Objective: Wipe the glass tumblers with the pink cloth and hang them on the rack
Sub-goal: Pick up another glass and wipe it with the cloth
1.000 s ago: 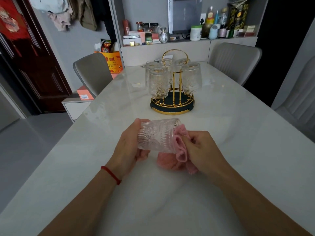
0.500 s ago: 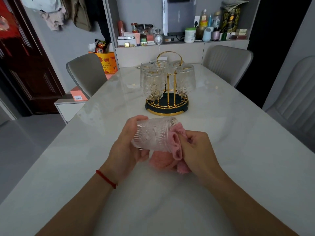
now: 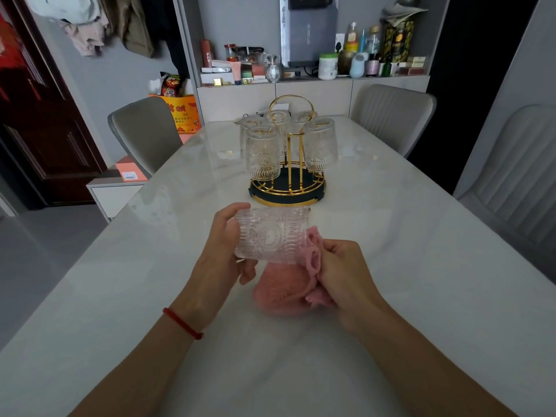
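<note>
A domestic dining room: a long marble-topped table [image 3: 421,266] with padded chairs [image 3: 391,118] at 11, 1 and 3 o'clock, a cluttered sideboard shelf [image 3: 301,78] at 12, and clothes hanging [image 3: 90,28] by a wooden door [image 3: 36,121] at 10.

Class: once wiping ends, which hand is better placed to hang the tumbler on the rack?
Probably the left hand: it already grips the tumbler, while the right hand holds the pink cloth; the rack stands straight ahead.
</note>
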A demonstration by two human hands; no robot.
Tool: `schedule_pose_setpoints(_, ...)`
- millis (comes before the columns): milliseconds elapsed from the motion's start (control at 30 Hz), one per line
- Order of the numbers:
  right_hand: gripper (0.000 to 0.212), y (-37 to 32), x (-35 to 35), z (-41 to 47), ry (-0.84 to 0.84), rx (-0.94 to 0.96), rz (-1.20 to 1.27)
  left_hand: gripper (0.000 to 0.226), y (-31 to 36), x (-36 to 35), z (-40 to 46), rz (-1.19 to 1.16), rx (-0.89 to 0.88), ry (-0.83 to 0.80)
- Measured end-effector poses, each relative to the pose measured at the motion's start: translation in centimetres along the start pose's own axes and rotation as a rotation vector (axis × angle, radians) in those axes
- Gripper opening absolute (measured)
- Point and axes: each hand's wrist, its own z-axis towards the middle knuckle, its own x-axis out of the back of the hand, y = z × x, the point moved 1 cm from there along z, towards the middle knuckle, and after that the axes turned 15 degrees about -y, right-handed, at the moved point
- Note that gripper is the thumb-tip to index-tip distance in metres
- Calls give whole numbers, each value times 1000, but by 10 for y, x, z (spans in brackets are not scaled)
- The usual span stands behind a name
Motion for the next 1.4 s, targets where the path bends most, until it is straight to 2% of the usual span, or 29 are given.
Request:
schedule_pose_setpoints(67,53,1,-2,-1,-39,18,-34,34,2,1,2,164,-32,80)
schedule_pose_setpoints(133,48,0,-4,0,-60,49,-52,35,2,3,3,185,12,131)
schedule_pose_setpoints(267,32,-1,1,3,-41,153,-192,39,10,6,3,42,212,153)
schedule_pose_setpoints(367,32,-3,1,-1,-18,182,-199,47,13,4,3,-45,350,70)
schedule_pose_setpoints(433,38,-1,-3,-1,27,144,-164,42,11,1,1,-181,283,24)
schedule_pose_setpoints(500,40,0,-6,-2,51,85,-84,32,8,-2,-2,-292,133,8)
schedule_pose_setpoints(567,39,1,-7,0,39,118,-143,29,6,-6,-3,-263,40,87)
schedule_pose_setpoints(700,30,2,-6,-2,-31,229,-234,38,9,-6,0,-143,167,273)
schedule_pose_setpoints(800,27,0,-4,-3,-59,291,-287,35,10,6,-2,-154,403,158)
schedule_pose_setpoints(867,30,1,-2,-1,-22,318,-344,43,11,8,-7,-245,520,33)
schedule_pose_setpoints(933,36,3,-1,2,36,304,-317,48,12,5,-9,-399,433,-54)
schedule_pose_setpoints(1000,37,4,1,4,57,234,-199,39,14,-2,-7,-445,265,-56)
schedule_pose_setpoints(1100,30,1,2,0,-20,145,-116,34,11,-7,-3,-222,160,122)
schedule_pose_setpoints(1167,26,0,1,-1,-67,169,-171,39,12,-5,0,-135,195,207)
schedule_pose_setpoints(1233,20,0,1,0,-90,215,-220,43,15,0,-3,-127,269,207)
schedule_pose_setpoints(1333,15,1,5,1,-82,318,-273,54,10,7,-6,-136,418,84)
schedule_pose_setpoints(1400,13,1,5,-1,-60,361,-253,55,8,8,-9,-183,458,-7)
